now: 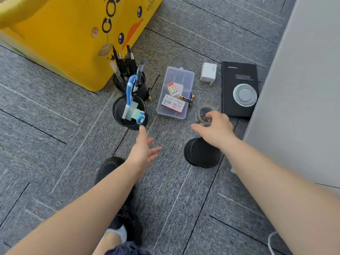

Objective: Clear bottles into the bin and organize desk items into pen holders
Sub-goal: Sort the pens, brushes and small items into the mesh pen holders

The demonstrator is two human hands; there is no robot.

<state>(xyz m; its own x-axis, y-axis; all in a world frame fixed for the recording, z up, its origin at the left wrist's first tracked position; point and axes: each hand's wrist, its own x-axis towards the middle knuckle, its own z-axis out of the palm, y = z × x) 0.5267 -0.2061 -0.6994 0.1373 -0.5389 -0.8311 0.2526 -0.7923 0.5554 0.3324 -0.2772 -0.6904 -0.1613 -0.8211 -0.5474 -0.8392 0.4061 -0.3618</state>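
Carpet (55, 126) is carrying everything, grey tiles with a yellow bag (70, 39) sitting at the far left corner of the view. Just in front of the bag a black mesh pen holder (141, 89) is standing upright, packed with pens (127, 63), and touching its near side a second mesh holder (117, 111) is carrying a blue-and-white brush (131, 100) leaning against its rim. A clear plastic organizer box (175, 74) is lying open-topped beside them with small red-and-white cartons inside and batteries (187, 99) resting on its right edge. Further right a white charger (207, 72) and a black notebook (239, 78) with a round grey disc on it are lying near a pale wall panel. The right hand (219, 129) is pinching a small clear round container (204, 112), blurred, fingers closed on its rim. A third mesh holder (200, 153) is standing below that wrist. The left hand (145, 146) is hovering with fingers spread, holding nothing, near the brush holder.
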